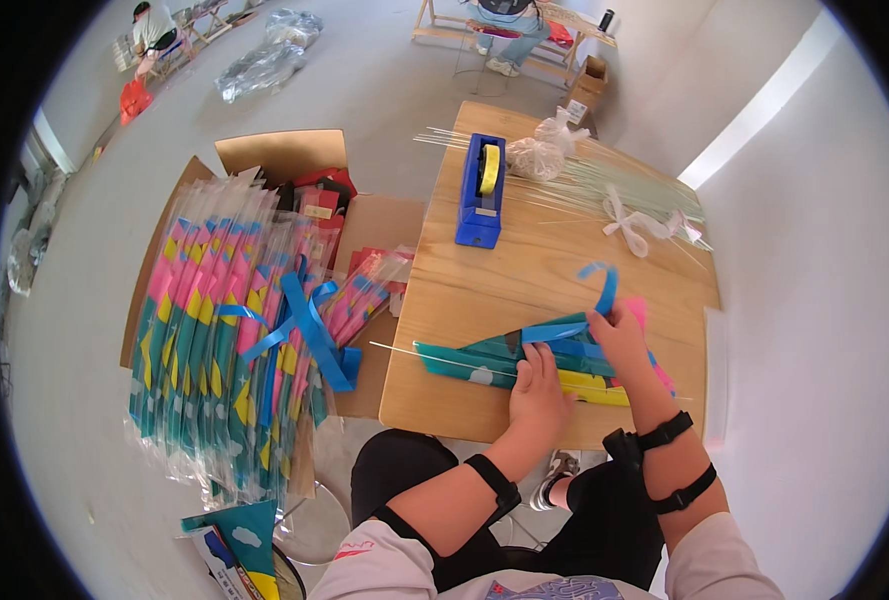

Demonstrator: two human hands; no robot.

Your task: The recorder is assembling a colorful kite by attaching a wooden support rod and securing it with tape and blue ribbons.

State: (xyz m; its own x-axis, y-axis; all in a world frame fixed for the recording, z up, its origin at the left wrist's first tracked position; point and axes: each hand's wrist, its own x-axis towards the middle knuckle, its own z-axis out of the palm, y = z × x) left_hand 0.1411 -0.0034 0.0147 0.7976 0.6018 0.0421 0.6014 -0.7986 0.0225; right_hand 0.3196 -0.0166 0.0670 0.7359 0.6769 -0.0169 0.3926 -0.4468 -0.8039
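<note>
A folded kite [471, 362] of teal, yellow and pink printed sheet lies across the near part of the wooden table, with a thin white rod along it. My left hand [539, 385] rests on its middle, fingers stretched out and pressing it down. A blue ribbon [554, 331] runs over the kite, and its free end curls up above the table. My right hand [619, 335] has its fingers closed on this ribbon at the kite's right part. Some of the kite is hidden under both hands.
On the table [429, 290] stand a blue tape dispenser [479, 195] and a knotted plastic bag [539, 155], beside many thin rods [614, 185]. To the left, an open carton [279, 150] bears several bagged kites [199, 320] and loose blue ribbon [309, 325]. Two people sit farther off.
</note>
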